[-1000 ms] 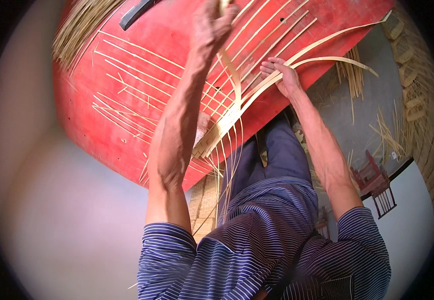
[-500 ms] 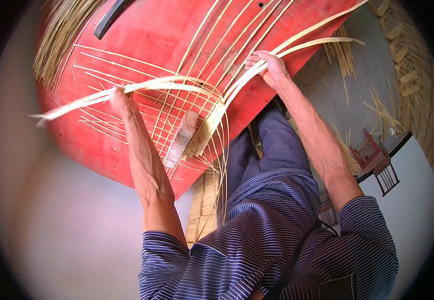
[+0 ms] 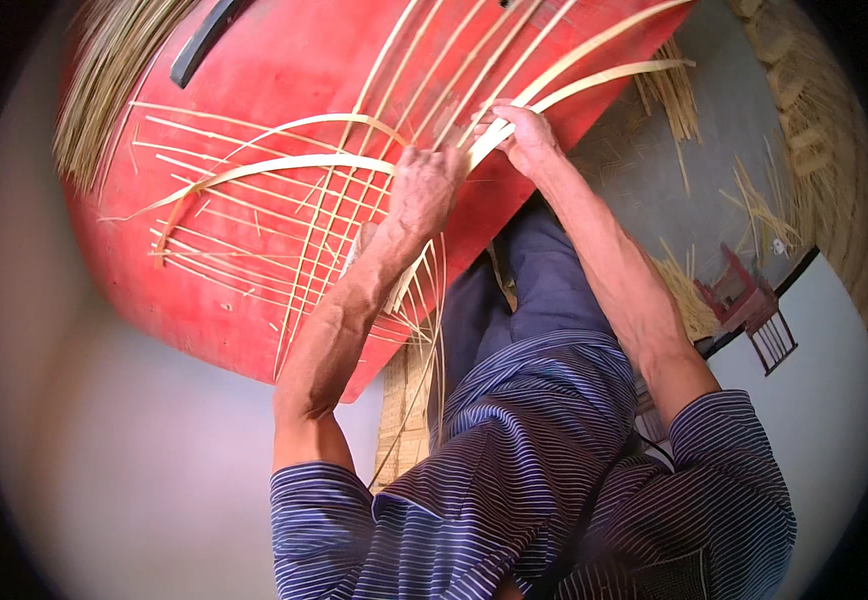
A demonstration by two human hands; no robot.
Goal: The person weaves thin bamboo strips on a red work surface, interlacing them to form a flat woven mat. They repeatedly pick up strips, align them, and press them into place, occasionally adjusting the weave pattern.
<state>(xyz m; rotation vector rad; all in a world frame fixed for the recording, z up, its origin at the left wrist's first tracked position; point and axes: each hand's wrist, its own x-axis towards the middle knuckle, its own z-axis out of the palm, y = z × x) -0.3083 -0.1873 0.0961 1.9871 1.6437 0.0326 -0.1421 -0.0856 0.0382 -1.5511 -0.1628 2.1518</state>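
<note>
Pale split strips, apparently bamboo, form an open woven lattice [image 3: 339, 215] on a red board [image 3: 254, 55]. My left hand [image 3: 424, 188], slightly blurred, is closed at the right edge of the weave, where wide flat strips [image 3: 294, 163] come out and curve off to the left. Just beyond it, my right hand [image 3: 521, 138] grips the other ends of the wide strips [image 3: 594, 78], which fan out to the upper right. A brick-like block [image 3: 358, 247] rests on the weave, mostly hidden behind my left forearm. Thin strip ends [image 3: 436, 290] hang over the board's near edge.
A thick bundle of thin strips [image 3: 119, 90] lies at the board's far left, beside a dark curved bar [image 3: 204, 42]. Loose strips [image 3: 672, 95] and scraps lie on the grey floor at right, near a small reddish-brown wooden stool or chair [image 3: 744, 298].
My left hand has come right, from out along the wide strips to the weave's edge beside my right hand. The strips' left ends have dropped toward the board.
</note>
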